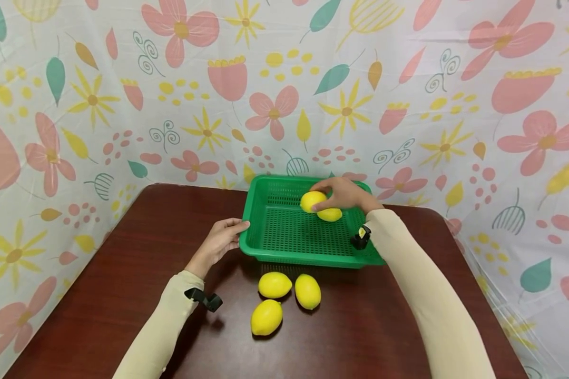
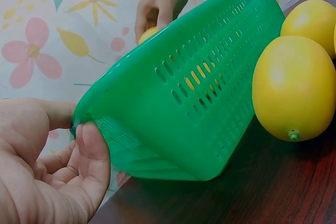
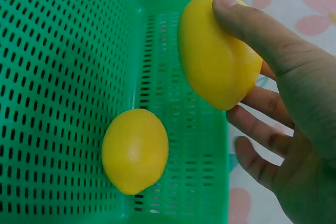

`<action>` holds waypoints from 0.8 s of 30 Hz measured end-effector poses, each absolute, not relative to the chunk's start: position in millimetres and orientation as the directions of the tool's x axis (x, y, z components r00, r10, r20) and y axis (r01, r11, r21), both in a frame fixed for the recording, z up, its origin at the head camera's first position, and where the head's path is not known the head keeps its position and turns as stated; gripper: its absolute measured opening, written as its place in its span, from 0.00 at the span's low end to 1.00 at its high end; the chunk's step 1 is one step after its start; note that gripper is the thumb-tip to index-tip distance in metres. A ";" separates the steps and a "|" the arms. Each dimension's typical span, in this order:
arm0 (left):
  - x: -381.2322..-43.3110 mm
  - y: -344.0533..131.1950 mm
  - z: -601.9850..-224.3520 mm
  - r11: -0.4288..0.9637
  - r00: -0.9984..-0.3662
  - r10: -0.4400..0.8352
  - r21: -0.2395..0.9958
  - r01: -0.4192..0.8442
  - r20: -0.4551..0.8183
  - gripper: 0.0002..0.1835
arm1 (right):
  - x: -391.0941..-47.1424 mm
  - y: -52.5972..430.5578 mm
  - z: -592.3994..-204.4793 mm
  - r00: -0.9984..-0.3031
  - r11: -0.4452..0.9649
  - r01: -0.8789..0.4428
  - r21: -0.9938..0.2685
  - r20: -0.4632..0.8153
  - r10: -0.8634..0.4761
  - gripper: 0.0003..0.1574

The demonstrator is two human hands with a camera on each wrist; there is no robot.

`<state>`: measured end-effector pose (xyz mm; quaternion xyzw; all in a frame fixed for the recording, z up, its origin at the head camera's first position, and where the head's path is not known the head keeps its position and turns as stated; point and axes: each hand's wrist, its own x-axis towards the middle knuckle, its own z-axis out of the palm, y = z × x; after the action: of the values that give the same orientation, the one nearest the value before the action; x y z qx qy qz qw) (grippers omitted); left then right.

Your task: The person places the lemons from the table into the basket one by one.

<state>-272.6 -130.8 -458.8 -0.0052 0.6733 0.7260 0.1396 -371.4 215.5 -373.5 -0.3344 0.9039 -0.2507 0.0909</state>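
Observation:
My right hand [image 1: 343, 193] grips a yellow lemon [image 3: 215, 51] between thumb and fingers, held up over the green basket [image 1: 308, 258]. Inside the basket a second lemon [image 3: 135, 151] lies on the perforated bottom, close to one wall. At the basket's left side, my left hand [image 1: 221, 239] pinches the rim with the thumb on one face and fingers on the other, as the left wrist view shows. Three more lemons, one at the left [image 1: 274, 285], one at the right [image 1: 308, 291] and one in front [image 1: 266, 317], lie on the table before the basket.
The dark reddish-brown table [image 1: 360, 337] carries the basket near its back edge. Behind it hangs a white cloth [image 1: 275, 68] printed with flowers and leaves. Black straps with small mounts [image 1: 204, 299] sit around both sleeved wrists.

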 end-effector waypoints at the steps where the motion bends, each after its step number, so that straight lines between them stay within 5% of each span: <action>1: -272.5 -131.0 -458.8 -0.053 -0.961 0.196 0.976 -0.211 -0.197 0.22 | -374.4 213.3 -376.4 -0.767 0.661 -0.549 -0.512 -0.004 -0.641 0.33; 24: -272.8 -130.8 -459.6 -0.071 -0.962 0.200 0.977 -0.202 -0.184 0.20 | -399.9 185.1 -431.2 -0.877 0.811 -0.383 -0.442 -0.100 -0.469 0.33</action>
<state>-272.8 -130.8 -459.6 -0.0009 0.6675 0.7319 0.1371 -399.9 185.1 -431.2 -0.2253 0.9460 -0.2092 0.1029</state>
